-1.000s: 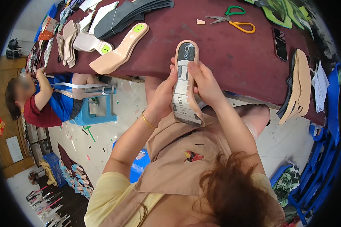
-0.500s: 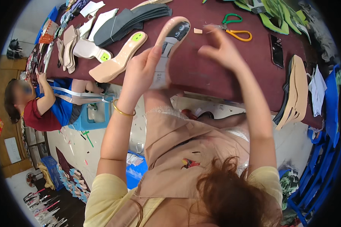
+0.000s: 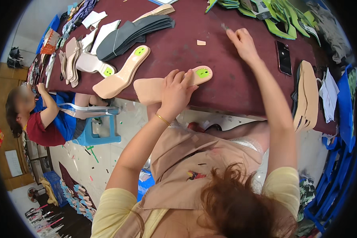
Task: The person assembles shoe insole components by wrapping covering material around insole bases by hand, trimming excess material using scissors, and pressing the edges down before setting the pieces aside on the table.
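Observation:
My left hand (image 3: 177, 88) presses a beige shoe insole (image 3: 148, 89) at the near edge of the table, fingers wrapped over its middle. Its heel end, with a bright green patch, points right. My right hand (image 3: 244, 44) is raised over the table, closed around scissors (image 3: 225, 27). Only a blurred grey pivot and thin blades stick out past the fingers; the handles are hidden in the hand. A similar beige insole (image 3: 123, 75) lies just left of the held one. A small beige scrap (image 3: 201, 43) rests between my hands.
Dark grey tied pieces (image 3: 135, 33) and more insoles (image 3: 71, 59) lie at the left. Green pieces (image 3: 281, 16) are heaped at the far right, near a phone (image 3: 284, 58) and stacked tan pieces (image 3: 306, 95). A person (image 3: 47, 119) sits at the left.
The insole has turned from underside to green-patched top and come down to the table edge. My right hand has closed and lifted the scissors off the table.

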